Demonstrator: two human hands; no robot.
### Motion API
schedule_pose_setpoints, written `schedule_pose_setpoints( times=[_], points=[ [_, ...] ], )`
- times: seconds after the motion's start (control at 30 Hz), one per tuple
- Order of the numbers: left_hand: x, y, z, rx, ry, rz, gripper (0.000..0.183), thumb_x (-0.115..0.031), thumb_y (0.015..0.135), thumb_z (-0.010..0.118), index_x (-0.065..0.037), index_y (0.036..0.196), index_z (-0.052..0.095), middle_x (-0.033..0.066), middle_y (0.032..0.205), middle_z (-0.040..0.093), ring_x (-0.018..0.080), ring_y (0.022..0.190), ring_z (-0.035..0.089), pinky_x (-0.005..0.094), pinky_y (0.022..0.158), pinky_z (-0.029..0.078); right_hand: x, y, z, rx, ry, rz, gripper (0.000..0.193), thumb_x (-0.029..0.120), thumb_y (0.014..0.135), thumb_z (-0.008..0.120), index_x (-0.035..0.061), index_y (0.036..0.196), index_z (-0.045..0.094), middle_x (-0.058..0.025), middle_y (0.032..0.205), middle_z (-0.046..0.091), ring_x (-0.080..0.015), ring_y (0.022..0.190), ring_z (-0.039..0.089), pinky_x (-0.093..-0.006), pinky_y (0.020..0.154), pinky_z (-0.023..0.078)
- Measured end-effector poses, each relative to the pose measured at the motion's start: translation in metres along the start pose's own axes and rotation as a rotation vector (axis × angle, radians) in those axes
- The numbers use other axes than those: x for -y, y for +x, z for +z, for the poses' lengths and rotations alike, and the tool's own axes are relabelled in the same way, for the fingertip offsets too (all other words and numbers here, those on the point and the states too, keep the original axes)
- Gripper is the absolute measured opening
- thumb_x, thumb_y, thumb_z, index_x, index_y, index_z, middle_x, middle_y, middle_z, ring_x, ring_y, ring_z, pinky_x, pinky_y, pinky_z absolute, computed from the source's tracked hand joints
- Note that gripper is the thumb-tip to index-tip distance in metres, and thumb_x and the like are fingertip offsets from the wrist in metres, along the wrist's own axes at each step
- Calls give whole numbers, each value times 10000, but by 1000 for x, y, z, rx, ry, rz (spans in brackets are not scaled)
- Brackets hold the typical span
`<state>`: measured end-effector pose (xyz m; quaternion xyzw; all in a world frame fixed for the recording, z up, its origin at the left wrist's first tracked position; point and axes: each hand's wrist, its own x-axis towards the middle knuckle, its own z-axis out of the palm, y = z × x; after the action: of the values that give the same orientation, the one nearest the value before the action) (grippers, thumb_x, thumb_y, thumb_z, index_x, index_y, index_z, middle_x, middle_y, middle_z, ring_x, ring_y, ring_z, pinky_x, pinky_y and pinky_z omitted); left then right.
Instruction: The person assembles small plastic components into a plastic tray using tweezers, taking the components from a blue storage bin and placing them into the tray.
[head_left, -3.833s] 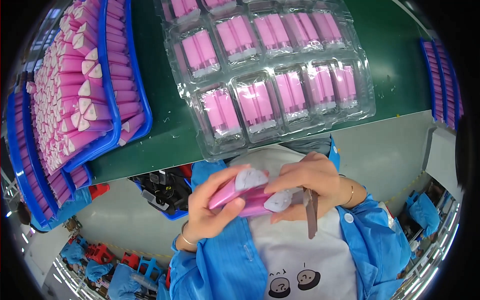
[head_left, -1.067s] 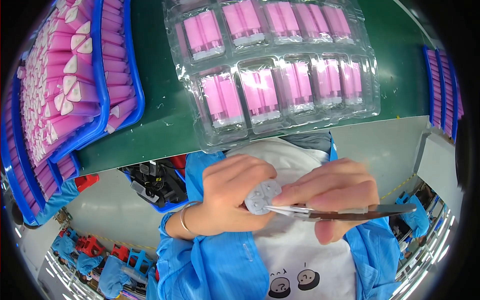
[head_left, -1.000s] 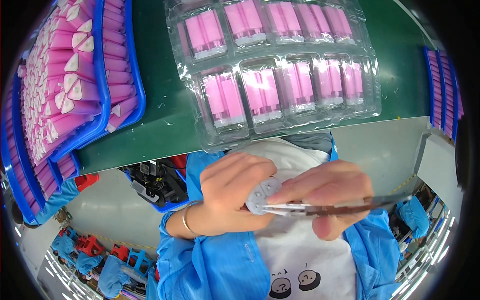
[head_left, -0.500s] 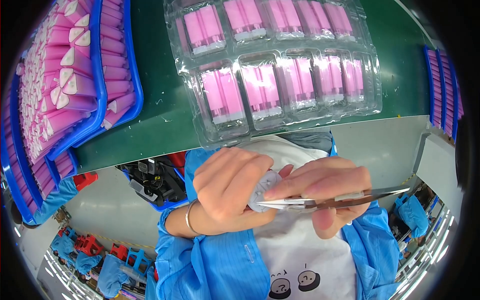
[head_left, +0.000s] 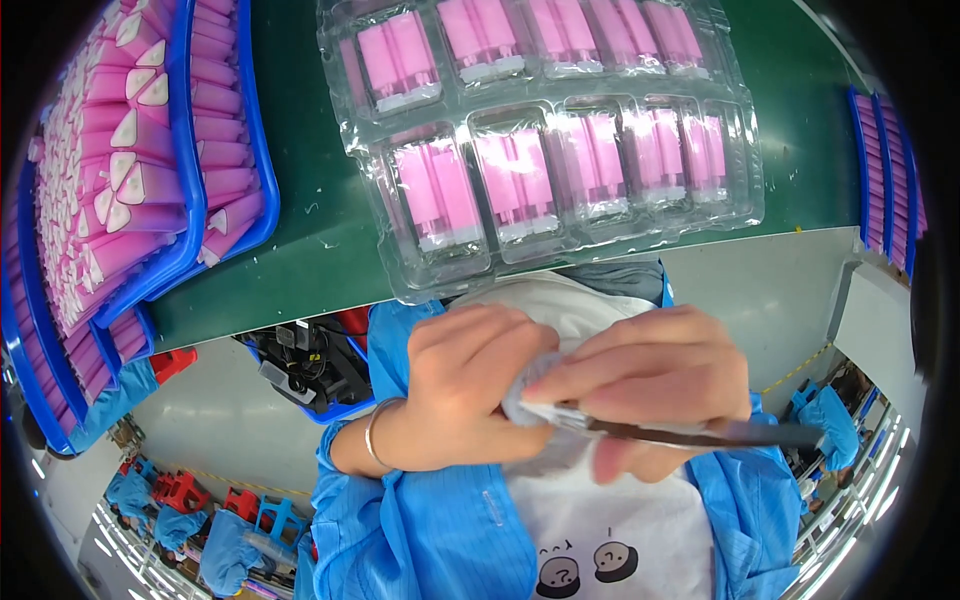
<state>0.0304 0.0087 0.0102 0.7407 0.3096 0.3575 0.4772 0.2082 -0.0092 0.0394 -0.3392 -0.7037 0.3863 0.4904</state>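
My left hand [head_left: 465,385] is closed around a small, pale grey rounded piece [head_left: 519,392], held in front of my shirt; the fingers hide most of it. From the other side my right hand [head_left: 655,375] grips slim metal tweezers [head_left: 690,436], their pointed end against the piece and their dark far end sticking out to the right. Motion blurs the right hand and the tool. Just beyond both hands, a clear plastic tray [head_left: 385,262] lies on the green table [head_left: 310,190], with pink wrapped blocks [head_left: 437,190] in its pockets.
On the left, blue bins [head_left: 196,200] are heaped with pink pieces that have white ends. More blue bins [head_left: 868,170] line the far right edge. A blue crate [head_left: 335,408] of black parts sits below the table at left. Red stools [head_left: 180,495] stand farther back.
My right hand has turned the tweezers, so their far end now points lower. Both hands have shifted slightly, the left a little to the right. The tray and bins appear moved slightly left in view.
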Motion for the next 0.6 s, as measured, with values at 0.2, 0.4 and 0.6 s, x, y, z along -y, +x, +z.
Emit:
schedule_pose_setpoints(
  times=[0.2, 0.4, 0.6],
  points=[
    [-4, 0, 2, 11, -166, 18, 276, -83, 514, 735, -16, 741, 593, 89, 648, 556, 249, 505, 528, 318, 436, 385, -11, 1, -14, 176, 436, -17, 428, 291, 870, 610, -24, 1087, 418, -344, 958, 606, -364, 811, 672, -413, 652, 562],
    [-6, 1, 2, -2, -162, 45, 262, -85, 521, 734, -19, 732, 593, 83, 646, 556, 245, 508, 530, 319, 430, 379, -11, -1, -15, 219, 464, 21, 441, 278, 857, 629, -10, 1110, 412, -336, 1012, 597, -390, 829, 665, -422, 668, 559],
    [-7, 0, 2, 14, -147, 22, 267, -91, 514, 735, -22, 725, 588, 80, 634, 549, 248, 504, 527, 318, 434, 384, -3, -7, -6, 90, 377, 51, 405, 351, 855, 639, -27, 930, 512, -288, 927, 643, -349, 750, 681, -372, 631, 568]
  ],
)
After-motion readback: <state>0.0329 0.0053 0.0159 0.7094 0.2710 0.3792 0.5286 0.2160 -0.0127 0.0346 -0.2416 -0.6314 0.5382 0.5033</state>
